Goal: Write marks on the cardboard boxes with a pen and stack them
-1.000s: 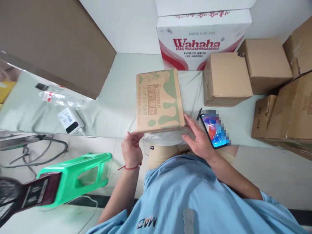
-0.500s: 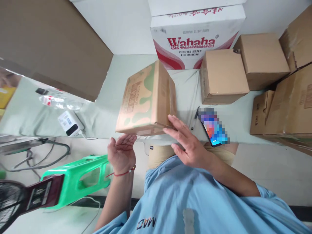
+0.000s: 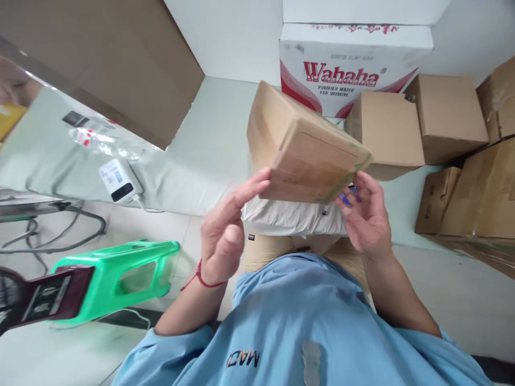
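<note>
At the far left, a large cardboard box (image 3: 116, 64) is positioned over the table (image 3: 217, 134), with a clear plastic bottle (image 3: 108, 143) seen at its lower edge. A white power bank (image 3: 120, 180) is placed near the front edge, and a green stool (image 3: 132, 271) is located below.

The left hand (image 3: 227, 230) is raised with the wrist bent; its fingers are extended and kept together, the fingertips set against the lower left corner of the small box (image 3: 309, 153). The thumb is held apart from the fingers, clear of the box.

The small box is tilted in front of the body, between both hands. A white carton (image 3: 358, 56) is stood behind it.

The right hand (image 3: 368, 214) is turned palm inward; its fingers are half curled at the lower right corner, and the thumb is spread from them. Whether weight is borne there cannot be told. Further right, brown boxes (image 3: 450, 112) are grouped.
</note>
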### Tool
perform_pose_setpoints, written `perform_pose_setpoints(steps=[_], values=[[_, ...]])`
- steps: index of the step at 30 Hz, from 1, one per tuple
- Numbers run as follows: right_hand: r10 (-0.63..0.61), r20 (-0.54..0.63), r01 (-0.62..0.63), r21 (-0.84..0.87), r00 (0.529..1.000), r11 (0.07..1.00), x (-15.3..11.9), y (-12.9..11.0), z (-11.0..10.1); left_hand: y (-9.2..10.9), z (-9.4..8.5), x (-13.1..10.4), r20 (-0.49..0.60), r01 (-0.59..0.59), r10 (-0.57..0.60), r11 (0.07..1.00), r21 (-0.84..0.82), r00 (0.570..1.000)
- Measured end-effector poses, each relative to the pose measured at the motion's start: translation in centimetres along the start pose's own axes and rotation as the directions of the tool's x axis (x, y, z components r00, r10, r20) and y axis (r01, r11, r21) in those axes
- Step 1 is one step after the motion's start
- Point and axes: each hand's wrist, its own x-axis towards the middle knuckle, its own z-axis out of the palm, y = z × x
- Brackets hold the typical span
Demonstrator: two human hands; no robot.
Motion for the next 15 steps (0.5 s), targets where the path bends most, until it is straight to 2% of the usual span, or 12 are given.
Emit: perform_pose_setpoints(steps=[4, 6, 8, 10, 12, 15], values=[[0.148, -0.155, -0.137, 0.079, 0.977, 0.987, -1.8, 0.5, -1.9, -0.3, 1.4, -0.8, 0.208, -0.021, 0.029, 0.999, -0.039, 0.978], [0.200, -0.180, -0.185, 0.096, 0.963, 0.978, -3.0, 1.0, -2.7, -0.7, 1.9, -1.8, 0.248, -0.037, 0.050, 0.998, -0.057, 0.967], [0.219, -0.170, -0.207, 0.089, 0.961, 0.974, -4.0, 1.3, -3.1, -1.4, 2.0, -3.0, 0.195, -0.012, 0.020, 0.999, -0.045, 0.981], [0.204, -0.147, -0.199, 0.046, 0.968, 0.979, -4.7, 1.3, -3.0, -2.3, 1.7, -4.2, 0.084, 0.092, -0.091, 0.996, -0.004, 0.992], [0.157, -0.106, -0.161, -0.036, 0.982, 0.986, -5.0, 0.9, -2.6, -3.2, 1.2, -5.2, -0.034, 0.226, -0.226, 0.974, -0.006, 0.973], [0.051, 0.026, -0.044, -0.221, 0.998, 0.974, -4.6, -0.5, -1.4, -4.1, 0.2, -6.1, -0.139, 0.341, -0.363, 0.926, -0.163, 0.921]])
